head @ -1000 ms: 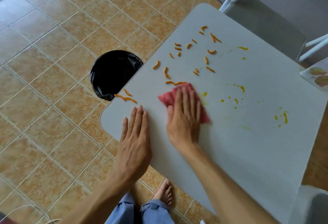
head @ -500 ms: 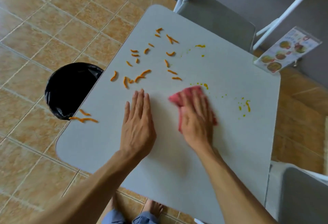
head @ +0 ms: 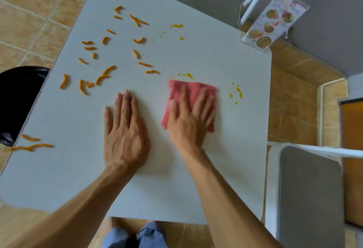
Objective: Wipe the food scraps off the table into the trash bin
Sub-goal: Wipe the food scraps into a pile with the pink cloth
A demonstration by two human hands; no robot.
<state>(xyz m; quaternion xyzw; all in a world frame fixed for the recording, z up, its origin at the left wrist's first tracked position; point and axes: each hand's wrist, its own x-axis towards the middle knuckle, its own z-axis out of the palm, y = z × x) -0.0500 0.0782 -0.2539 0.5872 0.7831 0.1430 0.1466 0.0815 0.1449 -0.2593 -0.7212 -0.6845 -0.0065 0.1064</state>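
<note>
1. Right hand (head: 188, 118) lies flat with fingers spread on the pink cloth (head: 191, 92), pressing it to the surface (head: 176, 179) rather than gripping it, likely so the whole cloth drags as a wide wiping edge.
2. Left hand (head: 124, 130) rests open and empty, palm down just left of the cloth, apparently bracing the body and steadying the surface.
3. Orange food scraps (head: 102, 79) lie scattered over the far left of the surface, well apart from the cloth; a few strips (head: 31, 145) sit at the near left edge.
4. Small yellow smears (head: 236, 92) lie just right of the cloth, with more (head: 184, 75) just beyond its far edge.
5. Black-lined trash bin (head: 17, 94) stands on the floor against the left edge, partly hidden under it, placed so scraps pushed left can drop in.
6. Judged from this, most scraps remain; the cloth probably needs to sweep leftward toward the bin.
7. Scraps pushed off away from the bin would land on the tiled floor (head: 29, 22).
</note>
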